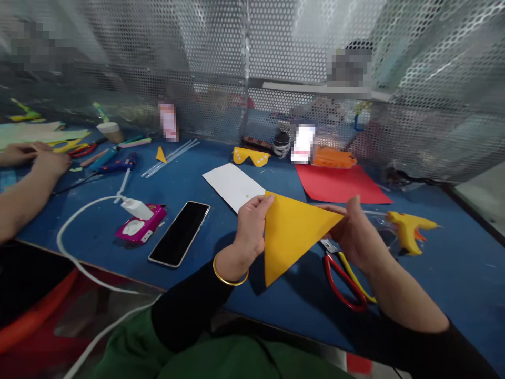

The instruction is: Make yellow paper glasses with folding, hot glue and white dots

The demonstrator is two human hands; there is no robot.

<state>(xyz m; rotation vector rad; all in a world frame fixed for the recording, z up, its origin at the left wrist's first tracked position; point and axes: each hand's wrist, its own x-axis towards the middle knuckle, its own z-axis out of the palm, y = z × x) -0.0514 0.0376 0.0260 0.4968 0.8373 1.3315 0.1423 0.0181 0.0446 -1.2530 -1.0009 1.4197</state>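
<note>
A yellow paper triangle [294,231] is held up over the blue table, its long edge slanting down to the left. My left hand [251,226] pinches its upper left corner between thumb and fingers. At the right corner, my right hand [357,231] has its fingers behind the paper, with the thumb raised. Below that hand lie scissors [345,281] with one red and one yellow handle, their blades partly hidden. A white sheet of paper [234,184] lies beyond my left hand. Behind the triangle is a red sheet [343,184].
A yellow glue gun [410,229] lies at the right. To the left are a black-screened phone [180,234] and a magenta power adapter [142,223] with a white cable. A yellow paper mask [250,156] sits near the perforated metal screen [197,68]. Another person's hands [49,160] work at far left.
</note>
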